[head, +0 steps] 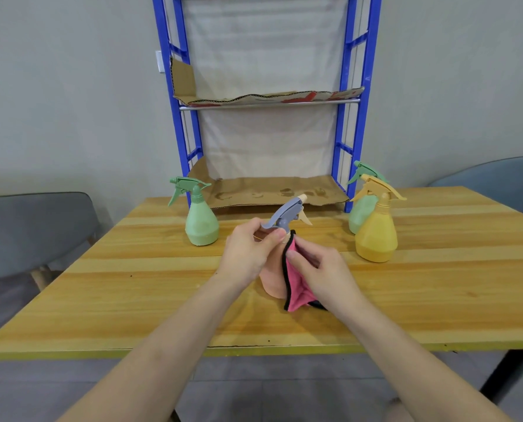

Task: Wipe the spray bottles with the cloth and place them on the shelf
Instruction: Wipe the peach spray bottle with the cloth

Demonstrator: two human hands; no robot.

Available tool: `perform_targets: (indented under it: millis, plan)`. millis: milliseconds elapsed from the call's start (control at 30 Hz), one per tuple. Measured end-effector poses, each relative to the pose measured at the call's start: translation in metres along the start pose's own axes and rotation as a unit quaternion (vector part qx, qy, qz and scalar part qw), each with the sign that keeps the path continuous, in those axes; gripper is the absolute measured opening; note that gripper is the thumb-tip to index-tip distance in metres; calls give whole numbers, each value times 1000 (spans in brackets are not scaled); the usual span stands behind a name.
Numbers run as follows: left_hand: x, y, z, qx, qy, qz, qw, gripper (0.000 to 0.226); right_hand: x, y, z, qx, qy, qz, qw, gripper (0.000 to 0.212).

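A peach spray bottle [271, 283] with a grey-blue trigger head [284, 216] stands at the middle of the wooden table [132, 284]. My left hand [249, 251] grips its neck just under the trigger. My right hand [321, 271] presses a pink cloth with black edging [295, 292] against the bottle's right side. A green spray bottle [200, 219] stands to the left. A yellow spray bottle [376, 233] stands to the right, with another green bottle [360, 208] partly hidden behind it. The blue shelf [350, 86] rises at the table's back.
The shelf's lower level holds a stained cardboard sheet [272, 191] and its upper level another cardboard sheet [269, 97]. Grey chairs stand at the left [34, 233] and right [497, 184] of the table. A grey wall lies behind.
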State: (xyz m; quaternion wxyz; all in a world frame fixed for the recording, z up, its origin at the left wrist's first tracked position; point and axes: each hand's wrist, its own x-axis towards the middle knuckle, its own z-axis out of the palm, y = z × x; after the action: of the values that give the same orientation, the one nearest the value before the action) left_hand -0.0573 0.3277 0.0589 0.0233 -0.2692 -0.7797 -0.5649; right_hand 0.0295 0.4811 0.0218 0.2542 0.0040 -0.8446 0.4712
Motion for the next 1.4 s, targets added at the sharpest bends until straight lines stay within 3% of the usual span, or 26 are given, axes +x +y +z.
perform_targets:
  millis: [133,333,500,667,800,867,1033,1133,1267,1400]
  plan:
    - [1,2,4,11,13,0,1000,15,-8,19,-14,-77,-38,30,996,37]
    - [-1,3,5,18,16,1,1000,18,-5,6,-20,-87,-59,11,994,27]
    - [-3,5,3,26,11,4,1000,15,-6,6,-29,-94,-118,9,989,50]
    - [-5,4,4,29,20,6,999,15,-3,3,-17,-19,-73,10,997,8]
    - [-4,4,2,10,8,3,1000,15,10,-6,0,-42,12,-14,999,12]
    - [-2,3,0,9,2,-2,1000,13,9,-1,4,-51,13,-13,999,4]
    - [-1,3,1,2,6,-6,1000,13,-9,25,-9,-69,-48,37,996,49]
    - [-4,3,5,15,21,4,1000,14,-6,23,-12,-101,-47,32,993,46]
    - [-4,2,5,29,29,8,999,15,7,5,2,-105,14,-5,994,33]
    - [-4,0,5,50,39,16,998,18,-2,15,2,-116,4,1,993,50]
